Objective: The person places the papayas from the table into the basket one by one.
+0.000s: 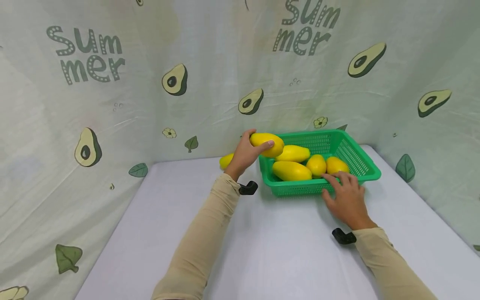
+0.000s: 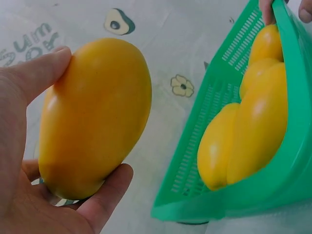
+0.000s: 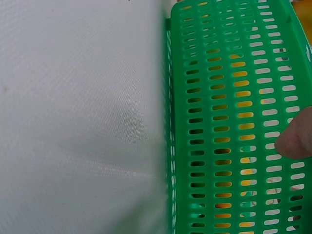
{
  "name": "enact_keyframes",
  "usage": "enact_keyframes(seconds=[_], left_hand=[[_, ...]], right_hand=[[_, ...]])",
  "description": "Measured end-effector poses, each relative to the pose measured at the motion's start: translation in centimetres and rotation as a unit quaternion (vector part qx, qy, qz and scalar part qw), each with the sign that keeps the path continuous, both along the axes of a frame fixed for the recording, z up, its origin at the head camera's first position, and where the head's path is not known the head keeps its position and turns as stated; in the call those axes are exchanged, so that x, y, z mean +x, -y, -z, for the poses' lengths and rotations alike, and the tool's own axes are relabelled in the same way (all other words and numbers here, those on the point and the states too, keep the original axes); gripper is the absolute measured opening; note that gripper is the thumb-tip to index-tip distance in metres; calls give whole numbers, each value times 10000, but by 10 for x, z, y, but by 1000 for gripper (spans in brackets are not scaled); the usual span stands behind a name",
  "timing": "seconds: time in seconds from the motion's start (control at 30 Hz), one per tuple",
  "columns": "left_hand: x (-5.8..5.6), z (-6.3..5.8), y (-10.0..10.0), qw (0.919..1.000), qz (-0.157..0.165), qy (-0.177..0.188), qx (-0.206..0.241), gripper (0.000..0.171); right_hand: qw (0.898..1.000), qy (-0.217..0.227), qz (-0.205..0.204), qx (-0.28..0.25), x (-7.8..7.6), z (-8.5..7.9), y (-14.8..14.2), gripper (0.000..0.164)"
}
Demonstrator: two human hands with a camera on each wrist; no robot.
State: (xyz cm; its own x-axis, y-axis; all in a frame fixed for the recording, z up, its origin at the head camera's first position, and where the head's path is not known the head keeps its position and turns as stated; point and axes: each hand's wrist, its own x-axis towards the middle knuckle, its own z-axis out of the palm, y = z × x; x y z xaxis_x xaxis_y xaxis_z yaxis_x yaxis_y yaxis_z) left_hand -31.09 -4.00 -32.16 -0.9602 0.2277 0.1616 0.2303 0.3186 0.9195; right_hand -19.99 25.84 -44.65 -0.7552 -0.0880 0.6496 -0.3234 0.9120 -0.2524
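Note:
My left hand [image 1: 244, 156] holds a yellow mango [image 1: 265, 138] in the air by the left end of a green plastic basket [image 1: 296, 190]. In the left wrist view, the thumb and fingers curl round the smooth mango [image 2: 97, 112]. My right hand [image 1: 346, 203] grips the basket's front rim, fingers over the edge and thumb outside. Close up, the right thumb [image 3: 297, 136] shows beside the slotted basket wall [image 3: 204, 107]. Inside the basket lie several yellow fruits, among them a long one [image 1: 291, 171] in front and a rounder one [image 1: 316, 165].
Another yellow fruit [image 1: 226, 161] lies on the table, partly hidden behind my left hand. The table has a white cover [image 1: 285, 241]. Behind it hangs a cloth [image 1: 210, 50] printed with avocados and leaves.

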Motion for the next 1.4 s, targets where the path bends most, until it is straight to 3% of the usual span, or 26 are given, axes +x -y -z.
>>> enact_keyframes(seconds=[0.17,0.43,0.57,0.7,0.83,1.07,1.27,1.4], left_hand=[[-2,0,-16,9996,242,103,139,91],[-5,0,-35,9981,438,286,-325,88],[-7,-2,-47,9966,497,654,102,90],[-11,-4,-61,9895,650,1029,785,90],[-13,-2,-72,9833,569,1275,1169,90],[-10,-4,-89,9799,565,1377,1327,89],[-16,-3,-97,9828,517,1337,1166,87],[-18,-5,-102,9793,609,1473,1249,87]], right_hand=[[10000,-22,11,-11,-2,-3,0,45],[10000,22,28,-53,0,1,2,44],[10000,-8,37,-27,1,2,-1,46],[9999,-94,74,-25,1,1,-2,47],[9998,-174,26,0,0,1,-1,46],[9999,-150,66,-16,1,3,1,46],[9999,-149,38,9,0,2,1,45],[9999,-130,39,32,-2,2,0,45]])
